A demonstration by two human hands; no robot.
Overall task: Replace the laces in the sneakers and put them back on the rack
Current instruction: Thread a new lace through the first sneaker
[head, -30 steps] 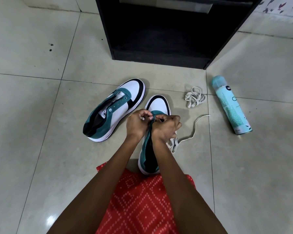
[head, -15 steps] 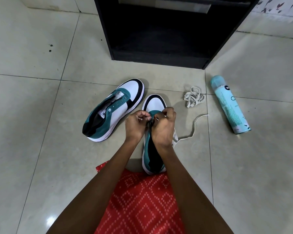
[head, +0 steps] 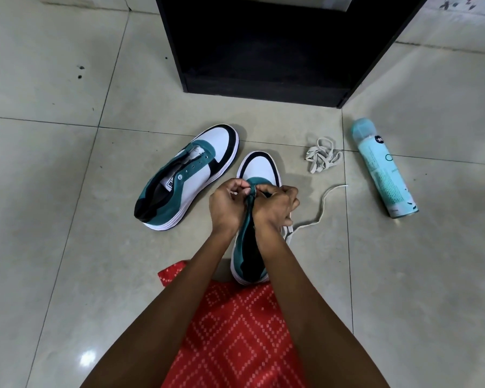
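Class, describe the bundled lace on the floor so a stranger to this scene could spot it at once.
Find the black rack at the top, then the spray can lying before its right corner. Between that can and the toe of the held sneaker sits the bundled lace. Unlike the other lace trailing from under the right hand, it is a tangled heap lying alone.

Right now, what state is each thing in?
Near teal-and-white sneaker, upright on floor, held.
Left hand, pinching its teal upper.
Right hand, pinching its teal upper.
Far teal-and-white sneaker, unlaced, on floor.
White flat lace, trailing loose on floor.
Bundled cream lace, heaped, untouched.
Pale blue spray can, lying on its side.
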